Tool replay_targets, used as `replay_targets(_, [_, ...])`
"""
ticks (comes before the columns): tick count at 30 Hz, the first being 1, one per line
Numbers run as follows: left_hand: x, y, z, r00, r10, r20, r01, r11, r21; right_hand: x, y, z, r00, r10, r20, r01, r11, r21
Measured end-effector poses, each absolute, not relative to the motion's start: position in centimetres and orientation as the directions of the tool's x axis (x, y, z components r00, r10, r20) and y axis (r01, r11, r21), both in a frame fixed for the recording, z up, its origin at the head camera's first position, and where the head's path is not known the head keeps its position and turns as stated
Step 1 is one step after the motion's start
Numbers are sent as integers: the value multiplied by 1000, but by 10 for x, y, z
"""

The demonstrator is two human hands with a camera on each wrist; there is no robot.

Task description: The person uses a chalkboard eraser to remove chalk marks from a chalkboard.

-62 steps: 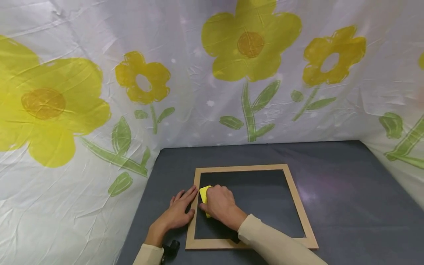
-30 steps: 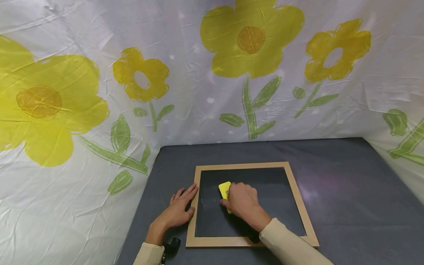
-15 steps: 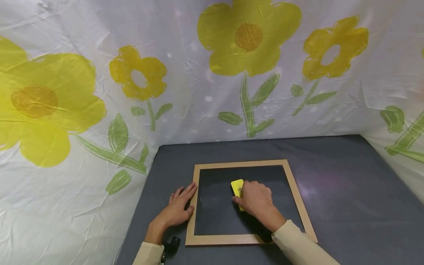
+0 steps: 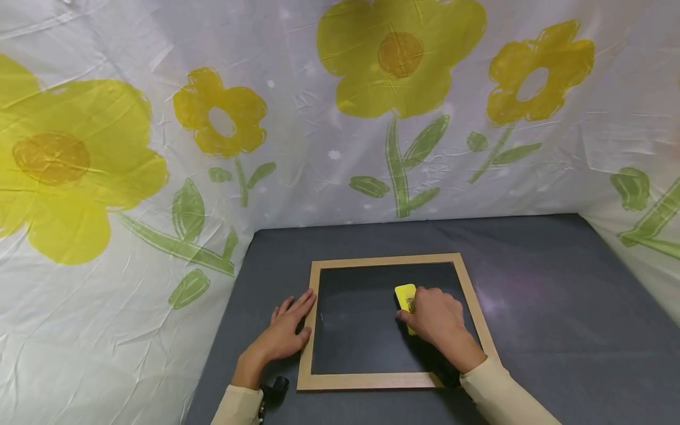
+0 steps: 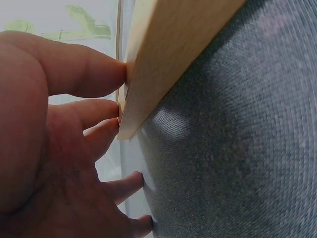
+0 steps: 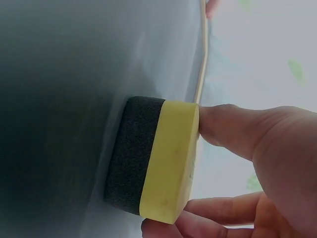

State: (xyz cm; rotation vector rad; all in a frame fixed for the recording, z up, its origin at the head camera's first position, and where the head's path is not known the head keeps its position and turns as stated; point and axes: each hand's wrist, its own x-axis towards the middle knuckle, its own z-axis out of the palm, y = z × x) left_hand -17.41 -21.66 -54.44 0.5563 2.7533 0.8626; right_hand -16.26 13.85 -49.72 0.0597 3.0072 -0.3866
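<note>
Left hand (image 4: pixel 287 333) lies flat, palm down, fingers straight and slightly spread, pointing forward and to the right; forearm in a cream sleeve runs back toward the body. Right hand (image 4: pixel 437 319) is knuckles-up with fingers curled and thumb (image 6: pixel 233 130) pinching, wrist angled left, cream-sleeved forearm extended forward.

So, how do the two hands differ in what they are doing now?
The left hand lies flat and open, fingers pressing the wooden-framed black chalkboard's left frame edge; the right hand grips a yellow eraser with black felt on the board's right part. Both wear beige sleeves.
</note>
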Motion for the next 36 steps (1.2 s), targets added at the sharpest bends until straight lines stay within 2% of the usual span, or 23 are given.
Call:
replay_targets(10, [-174,-216,-544,-909,397,-125,266,785,560,-159,177,-495,-994,33,-104,59,965,-256])
replay_targets(23, [-175,-217,-541,-906,408,-116,279,779,561,-153,209,-486,-980,97,-175,139,958,-252])
replay_targets(30, [-176,-222,-549,-897,440,-42,325,722,611,-151,222,-482,-964,123,-237,183,951,-248])
replay_targets(36, [-174,-224,-548,-900,436,-31,321,707,631,-151,221,-486,-968,123,-221,175,956,-237])
